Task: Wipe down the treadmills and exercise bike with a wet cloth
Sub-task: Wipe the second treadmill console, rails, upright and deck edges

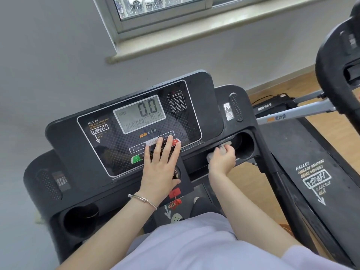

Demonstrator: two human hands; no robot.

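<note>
our right hand (223, 160) is curled round a bunched white cloth (222, 148), knuckles up, pressing it against the black tray ledge of the treadmill (81, 168) console, just left of the right cup holder (245, 145). bits of the cloth poke out above the fingers and at the left of the fist.

our left hand (161, 169) lies flat and open on the control panel, fingers straight and spread. its fingertips reach the row of speed buttons beside the red button (176, 142), and the green button (136, 158) shows just left of it. a thin silver bracelet (144, 199) sits on the left wrist.

above the fingers the grey display (139, 114) reads 0.0. below the left palm a red safety key (174, 192) sits on the console's front edge. the left cup holder (80, 221) lies low in the console's near left corner.

to the right stands a second treadmill (292, 145), its black belt bearing chalk-style greeting lettering, with wooden floor (245, 184) between the two machines. behind the console a grey wall (48, 55) rises to a window (155, 4) with a pale sill (194, 30). our pale shirt (194, 246) fills the bottom of the view.
</note>
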